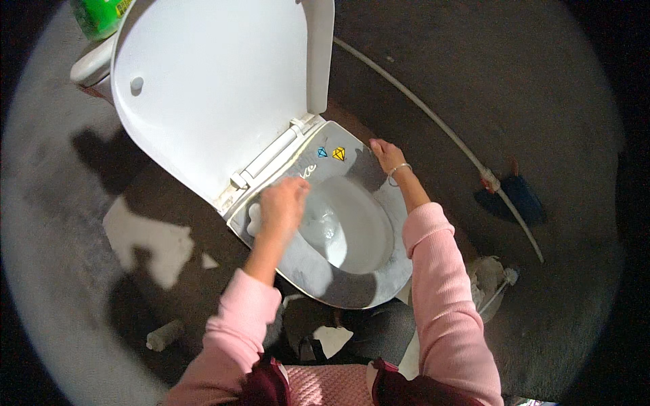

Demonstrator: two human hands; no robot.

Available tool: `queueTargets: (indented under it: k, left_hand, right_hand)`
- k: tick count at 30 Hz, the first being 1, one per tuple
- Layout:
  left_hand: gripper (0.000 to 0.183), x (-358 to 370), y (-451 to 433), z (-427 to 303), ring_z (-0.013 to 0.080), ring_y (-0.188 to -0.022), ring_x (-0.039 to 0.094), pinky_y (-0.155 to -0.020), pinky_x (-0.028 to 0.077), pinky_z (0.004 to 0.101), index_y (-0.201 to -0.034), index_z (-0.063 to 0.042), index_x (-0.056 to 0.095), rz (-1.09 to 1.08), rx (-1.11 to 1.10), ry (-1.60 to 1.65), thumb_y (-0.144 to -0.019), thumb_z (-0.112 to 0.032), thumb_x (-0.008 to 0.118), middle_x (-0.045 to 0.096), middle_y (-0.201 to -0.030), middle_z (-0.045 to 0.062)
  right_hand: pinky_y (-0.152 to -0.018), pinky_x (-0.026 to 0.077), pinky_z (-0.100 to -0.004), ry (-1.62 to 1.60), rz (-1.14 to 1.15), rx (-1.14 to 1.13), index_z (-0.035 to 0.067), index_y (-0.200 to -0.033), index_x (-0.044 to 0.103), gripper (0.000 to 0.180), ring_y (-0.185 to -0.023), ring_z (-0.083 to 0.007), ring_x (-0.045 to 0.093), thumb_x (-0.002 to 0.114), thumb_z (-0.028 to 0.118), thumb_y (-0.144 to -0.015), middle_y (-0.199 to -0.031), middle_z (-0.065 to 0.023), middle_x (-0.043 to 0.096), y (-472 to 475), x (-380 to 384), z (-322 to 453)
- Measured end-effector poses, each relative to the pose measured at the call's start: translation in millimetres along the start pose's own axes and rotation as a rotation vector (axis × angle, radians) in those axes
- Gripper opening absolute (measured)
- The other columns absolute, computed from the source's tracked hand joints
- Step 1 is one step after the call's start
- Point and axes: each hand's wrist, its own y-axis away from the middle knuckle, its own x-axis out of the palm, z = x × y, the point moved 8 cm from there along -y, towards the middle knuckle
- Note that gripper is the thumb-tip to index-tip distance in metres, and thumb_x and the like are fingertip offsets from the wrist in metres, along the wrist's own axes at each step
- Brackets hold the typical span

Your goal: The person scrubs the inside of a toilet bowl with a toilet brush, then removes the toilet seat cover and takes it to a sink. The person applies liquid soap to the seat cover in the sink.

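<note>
A toilet stands before me with its white lid raised. On the seat lies a grey fabric-like seat cover with blue and yellow diamond pictures and white lettering. My left hand, slightly blurred, is curled over the left rear part of the cover; whether its fingers hold the cover cannot be told. My right hand, with a bracelet at the wrist, is at the cover's right rear edge, fingertips against the edge; its grip is unclear. The open toilet bowl lies between both hands.
A green bottle stands at the upper left, beside the white cistern edge. A long pale hose or stick crosses the dark floor at right, over a dark blue object. A translucent plastic bag and a small cylindrical container lie lower down.
</note>
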Motion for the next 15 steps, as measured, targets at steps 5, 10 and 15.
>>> queueTargets:
  k: [5, 10, 15]
  left_hand:
    - [0.04, -20.5, 9.7, -22.4, 0.0296, -0.108, 0.053, -0.082, 0.048, 0.0433, -0.115, -0.001, 0.054, -0.507, 0.314, -0.317, -0.083, -0.022, 0.066, 0.057, -0.11, 0.016]
    - [0.048, -8.8, -25.6, 33.9, 0.0316, -0.108, 0.053, -0.083, 0.049, 0.0437, -0.114, 0.004, 0.052, -0.035, -0.044, -0.334, -0.081, -0.025, 0.069, 0.051, -0.116, 0.018]
    - [0.028, -8.1, -23.8, 14.7, 0.0295, -0.086, 0.064, -0.074, 0.052, 0.0406, -0.099, 0.001, 0.061, -0.019, -0.007, -0.144, -0.084, -0.022, 0.065, 0.06, -0.094, 0.015]
  right_hand:
    - [-0.094, 0.043, -0.0399, -0.029, 0.034, -0.014, 0.01, -0.121, 0.059, 0.051, -0.112, -0.0356, 0.054, 0.038, 0.048, -0.094, -0.119, -0.0195, 0.059, -47.7, 19.3, 26.4]
    - [-0.096, 0.042, -0.0372, -0.118, 0.059, 0.056, 0.008, -0.122, 0.06, 0.052, -0.113, -0.0299, 0.056, 0.037, 0.047, -0.096, -0.119, -0.0143, 0.061, -70.6, 45.6, 36.0]
    - [-0.089, 0.046, -0.0369, -0.01, 0.122, 0.015, 0.014, -0.112, 0.067, 0.043, -0.1, -0.027, 0.063, 0.04, 0.041, -0.096, -0.11, -0.0106, 0.066, -89.4, 45.4, 51.0]
